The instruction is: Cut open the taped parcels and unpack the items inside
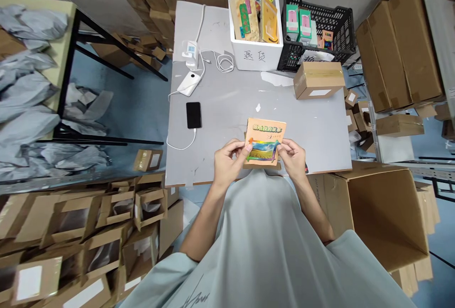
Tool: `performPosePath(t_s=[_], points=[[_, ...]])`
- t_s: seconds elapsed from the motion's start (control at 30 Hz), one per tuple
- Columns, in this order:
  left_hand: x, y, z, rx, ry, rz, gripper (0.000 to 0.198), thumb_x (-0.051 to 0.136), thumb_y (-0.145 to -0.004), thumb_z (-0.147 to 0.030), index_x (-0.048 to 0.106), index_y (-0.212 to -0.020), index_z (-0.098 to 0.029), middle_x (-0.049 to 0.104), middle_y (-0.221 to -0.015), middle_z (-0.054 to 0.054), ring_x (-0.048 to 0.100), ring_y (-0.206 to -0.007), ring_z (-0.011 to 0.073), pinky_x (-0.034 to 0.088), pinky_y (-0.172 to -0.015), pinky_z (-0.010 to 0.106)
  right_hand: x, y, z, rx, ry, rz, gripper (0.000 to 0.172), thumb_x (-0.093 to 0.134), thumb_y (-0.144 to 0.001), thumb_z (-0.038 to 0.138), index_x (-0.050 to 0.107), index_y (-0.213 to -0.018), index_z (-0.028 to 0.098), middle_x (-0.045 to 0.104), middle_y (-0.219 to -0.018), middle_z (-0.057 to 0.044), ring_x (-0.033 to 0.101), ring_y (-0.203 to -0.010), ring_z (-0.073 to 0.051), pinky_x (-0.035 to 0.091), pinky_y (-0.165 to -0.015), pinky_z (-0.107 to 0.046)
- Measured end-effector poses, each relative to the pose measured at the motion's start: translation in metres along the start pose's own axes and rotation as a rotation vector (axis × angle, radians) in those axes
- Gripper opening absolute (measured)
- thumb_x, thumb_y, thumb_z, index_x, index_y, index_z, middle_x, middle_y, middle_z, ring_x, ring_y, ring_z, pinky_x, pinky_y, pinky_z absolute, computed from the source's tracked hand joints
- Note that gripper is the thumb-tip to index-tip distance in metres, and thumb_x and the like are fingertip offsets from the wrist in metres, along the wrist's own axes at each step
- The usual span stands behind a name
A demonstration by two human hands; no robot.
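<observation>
A small orange book with a landscape picture on its cover is held up between my two hands at the table's front edge. My left hand pinches the book's left side, thumb on the cover. On the opposite side my right hand grips the right edge in the same way. Beneath the book, a brown cardboard piece shows only in part, so I cannot tell its shape. Close to my right wrist, a dark object with some red is mostly hidden.
On the grey table are a white foam box of books, a black crate, a closed carton, a black phone, a power bank and cables. A large open carton stands at right; cartons crowd the lower left.
</observation>
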State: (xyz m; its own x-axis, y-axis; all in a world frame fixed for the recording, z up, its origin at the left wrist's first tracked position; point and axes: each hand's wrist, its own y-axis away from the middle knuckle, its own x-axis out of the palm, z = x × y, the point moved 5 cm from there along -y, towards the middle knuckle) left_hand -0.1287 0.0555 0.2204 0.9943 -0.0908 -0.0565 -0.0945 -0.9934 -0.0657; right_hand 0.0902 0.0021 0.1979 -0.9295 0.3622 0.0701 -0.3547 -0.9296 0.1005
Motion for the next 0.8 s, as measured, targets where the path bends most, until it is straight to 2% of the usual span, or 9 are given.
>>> performPosePath(t_s=[0.2, 0.27, 0.33, 0.4, 0.43, 0.5, 0.6, 0.7, 0.8], points=[[0.001, 0.000, 0.001, 0.015, -0.035, -0.033, 0.038, 0.088, -0.093, -0.060, 0.085, -0.086, -0.023, 0.065, -0.077, 0.002, 0.057, -0.072, 0.0164, 0.049, -0.070, 0.032, 0.001, -0.004, -0.001, -0.017, 0.049, 0.027, 0.040, 0.082, -0.093, 0.059, 0.083, -0.111, 0.023, 0.089, -0.098, -0.007, 0.086, -0.094, -0.026, 0.070, -0.084, -0.037], [0.002, 0.000, 0.000, 0.036, -0.051, -0.052, 0.038, 0.089, -0.092, -0.060, 0.084, -0.085, -0.023, 0.065, -0.076, 0.001, 0.058, -0.072, 0.0166, 0.050, -0.070, 0.033, 0.001, -0.005, 0.003, -0.049, 0.065, 0.001, 0.041, 0.082, -0.094, 0.059, 0.083, -0.115, 0.023, 0.090, -0.109, -0.010, 0.086, -0.102, -0.027, 0.071, -0.092, -0.040], [0.003, 0.000, -0.002, 0.071, -0.070, -0.095, 0.038, 0.089, -0.092, -0.060, 0.084, -0.084, -0.023, 0.066, -0.076, 0.001, 0.058, -0.071, 0.0162, 0.051, -0.070, 0.032, 0.000, -0.002, 0.013, -0.123, 0.095, -0.087, 0.042, 0.080, -0.097, 0.057, 0.083, -0.123, 0.024, 0.087, -0.129, -0.013, 0.084, -0.117, -0.028, 0.070, -0.103, -0.043], [0.002, 0.000, -0.004, 0.110, -0.087, -0.153, 0.036, 0.090, -0.091, -0.058, 0.085, -0.085, -0.023, 0.066, -0.077, 0.001, 0.057, -0.070, 0.0155, 0.051, -0.069, 0.031, 0.001, 0.003, 0.023, -0.191, 0.130, -0.160, 0.040, 0.077, -0.101, 0.056, 0.084, -0.125, 0.024, 0.084, -0.140, -0.014, 0.081, -0.127, -0.028, 0.067, -0.112, -0.044], [0.003, 0.000, -0.006, 0.130, -0.095, -0.180, 0.035, 0.090, -0.091, -0.057, 0.085, -0.085, -0.023, 0.067, -0.077, 0.001, 0.057, -0.070, 0.0151, 0.051, -0.068, 0.031, 0.005, 0.007, 0.027, -0.195, 0.140, -0.149, 0.039, 0.075, -0.103, 0.056, 0.086, -0.124, 0.025, 0.084, -0.140, -0.013, 0.081, -0.127, -0.028, 0.067, -0.113, -0.044], [0.005, 0.001, -0.009, 0.166, -0.109, -0.212, 0.032, 0.090, -0.092, -0.055, 0.087, -0.087, -0.024, 0.067, -0.077, 0.000, 0.057, -0.069, 0.0145, 0.051, -0.067, 0.030, 0.016, 0.013, 0.028, -0.142, 0.128, -0.045, 0.039, 0.075, -0.104, 0.057, 0.088, -0.123, 0.026, 0.087, -0.135, -0.011, 0.084, -0.123, -0.028, 0.068, -0.113, -0.043], [0.012, 0.006, -0.015, 0.205, -0.142, -0.210, 0.025, 0.091, -0.094, -0.050, 0.090, -0.092, -0.025, 0.069, -0.077, 0.001, 0.059, -0.069, 0.0146, 0.052, -0.067, 0.030, 0.033, 0.021, 0.024, -0.040, 0.066, 0.082, 0.046, 0.081, -0.099, 0.062, 0.089, -0.128, 0.026, 0.087, -0.137, -0.009, 0.086, -0.122, -0.029, 0.071, -0.111, -0.044], [0.021, 0.015, -0.020, 0.239, -0.189, -0.179, 0.021, 0.087, -0.098, -0.048, 0.093, -0.102, -0.028, 0.073, -0.081, 0.002, 0.063, -0.073, 0.0161, 0.054, -0.069, 0.031, 0.042, 0.026, 0.022, -0.004, 0.018, 0.064, 0.053, 0.088, -0.092, 0.065, 0.089, -0.126, 0.025, 0.087, -0.134, -0.008, 0.086, -0.121, -0.031, 0.072, -0.110, -0.046], [0.029, 0.023, -0.022, 0.267, -0.248, -0.151, 0.021, 0.083, -0.101, -0.047, 0.093, -0.108, -0.030, 0.076, -0.086, 0.003, 0.068, -0.080, 0.0192, 0.058, -0.075, 0.035, 0.046, 0.028, 0.022, -0.007, 0.000, 0.027, 0.049, 0.092, -0.089, 0.061, 0.088, -0.121, 0.025, 0.089, -0.125, -0.007, 0.086, -0.114, -0.029, 0.072, -0.108, -0.044]])
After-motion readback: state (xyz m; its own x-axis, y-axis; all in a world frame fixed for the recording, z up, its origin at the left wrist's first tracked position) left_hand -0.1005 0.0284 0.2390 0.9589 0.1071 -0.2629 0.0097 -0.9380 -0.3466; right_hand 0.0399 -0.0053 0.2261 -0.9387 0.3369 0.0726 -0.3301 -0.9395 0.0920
